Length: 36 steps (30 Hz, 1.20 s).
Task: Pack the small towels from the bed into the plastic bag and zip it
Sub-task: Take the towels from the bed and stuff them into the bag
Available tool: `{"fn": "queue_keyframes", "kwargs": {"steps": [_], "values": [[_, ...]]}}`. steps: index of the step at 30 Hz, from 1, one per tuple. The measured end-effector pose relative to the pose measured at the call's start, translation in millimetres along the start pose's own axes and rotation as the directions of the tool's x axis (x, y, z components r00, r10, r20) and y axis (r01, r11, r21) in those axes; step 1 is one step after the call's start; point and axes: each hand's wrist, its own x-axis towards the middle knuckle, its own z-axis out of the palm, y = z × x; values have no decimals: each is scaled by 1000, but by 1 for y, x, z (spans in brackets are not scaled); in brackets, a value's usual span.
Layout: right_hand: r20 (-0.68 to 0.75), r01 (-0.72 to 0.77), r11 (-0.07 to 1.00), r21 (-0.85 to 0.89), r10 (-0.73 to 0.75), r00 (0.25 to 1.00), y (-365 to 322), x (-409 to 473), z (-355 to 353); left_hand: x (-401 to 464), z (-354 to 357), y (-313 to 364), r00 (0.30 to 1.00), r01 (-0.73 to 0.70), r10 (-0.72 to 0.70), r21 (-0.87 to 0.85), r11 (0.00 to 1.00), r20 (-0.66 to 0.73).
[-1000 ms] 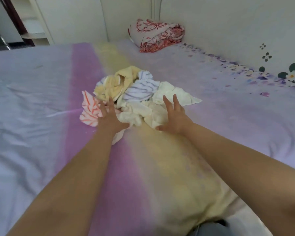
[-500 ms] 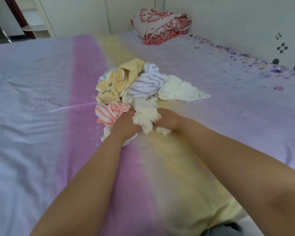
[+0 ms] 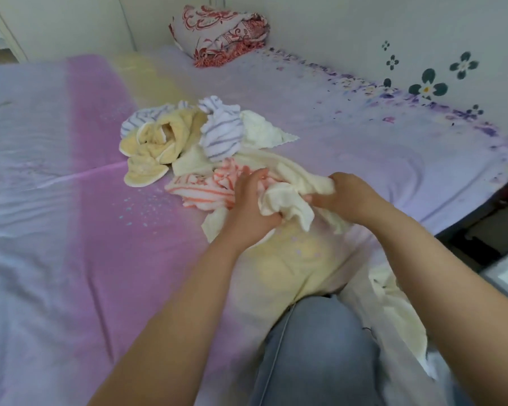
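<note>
Left hand: the left hand (image 3: pixel 248 209) has its fingers curled into the near end of a cream towel (image 3: pixel 288 197), gripping the bunched cloth from the left; its fingertips also lie against the orange-striped towel (image 3: pixel 200 190).
Right hand: the right hand (image 3: pixel 345 197) grips the same cream towel from the right, fingers curled over the top of the bunch and thumb underneath.
Cream towel: crumpled and raised a little between the two hands, one corner hanging down toward the bed (image 3: pixel 56 230).
Orange-striped towel: lies flat on the bed just left of the left hand, partly under the cream cloth.
Rest of the pile: further from the person, a yellow towel (image 3: pixel 156 145) is crumpled at the left, a purple-striped towel (image 3: pixel 222 133) is bunched beside it on the right, and a white towel (image 3: pixel 261 131) spreads out at the far right of the pile, all touching one another.
Bed: covered by a sheet in lilac, pink and pale yellow bands.
Folded blanket: a red-patterned folded blanket (image 3: pixel 220 32) lies at the far end of the bed, against the wall (image 3: pixel 364 30).
Wall: it bears dark flower decals (image 3: pixel 427 87) on the right side.
Near edge: a knee in blue jeans (image 3: pixel 317 347) shows between the forearms, with pale cloth beside it on the right.
Plastic bag: cannot tell where it is.
</note>
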Motion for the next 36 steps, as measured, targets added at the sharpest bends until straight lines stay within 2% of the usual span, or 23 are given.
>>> {"fn": "queue_keyframes", "kwargs": {"steps": [3,4,5,6,7,8,10,12,13,14,15,16,17,18,19,21,22,26,28,29,31,32,36], "values": [[-140,4,995,98,10,990,22,-28,-21,-18,22,8,994,-79,92,198,977,-57],[-179,9,972,234,34,983,29,-37,-27,-24,27,7,988,-93,124,292,952,-88],[-197,27,893,450,70,978,35,-45,-32,-29,31,6,982,-85,141,378,922,-123],[-181,52,728,684,100,978,39,-53,-38,-35,33,5,976,-60,147,449,892,-160],[-146,67,504,861,118,982,44,-59,-45,-39,35,4,969,-30,149,509,860,-196],[-110,70,279,958,131,985,45,-67,-54,-42,37,5,961,-7,160,560,828,-225],[-75,85,-67,994,134,988,47,-79,-72,-48,41,6,946,9,197,629,777,-257],[-118,152,-272,950,136,984,51,-87,-92,-52,45,9,944,33,182,629,777,-274],[-143,177,-269,947,141,980,53,-88,-99,-55,47,12,944,48,161,605,795,-287],[-168,191,-127,973,172,971,56,-85,-104,-58,48,15,944,61,143,584,809,-297],[-200,169,155,973,218,955,61,-79,-104,-60,50,19,942,66,139,575,816,-305],[-213,81,487,870,221,952,66,-72,-99,-62,50,23,941,68,139,573,817,-309],[-195,-29,744,667,212,958,69,-66,-91,-63,51,26,941,64,142,571,818,-308],[-99,-143,883,446,208,973,71,-61,-78,-63,52,31,942,58,142,565,823,-304],[40,-217,945,245,213,976,70,-59,-64,-62,52,35,943,53,141,555,830,-301],[252,-255,967,-19,252,934,65,-55,-36,-60,51,41,944,60,121,522,851,-306],[288,-255,964,-75,265,920,65,-51,-25,-59,50,43,943,66,109,501,863,-313],[274,-90,949,-303,177,945,61,-22,-16,-58,43,43,930,83,75,406,910,-359],[158,46,947,-317,5,987,46,-12,-26,-57,42,42,923,90,42,321,943,-382],[7,108,957,-268,-110,994,37,-7,-34,-56,41,42,919,79,36,272,959,-394],[-334,224,963,-147,-262,906,18,-1,-54,-55,40,43,908,57,22,175,983,-418],[-437,277,957,-89,-288,852,9,0,-64,-53,38,43,905,55,9,136,989,-425],[-471,304,945,120,-215,855,-8,-3,-92,-50,35,46,895,73,-33,73,995,-444]]}}
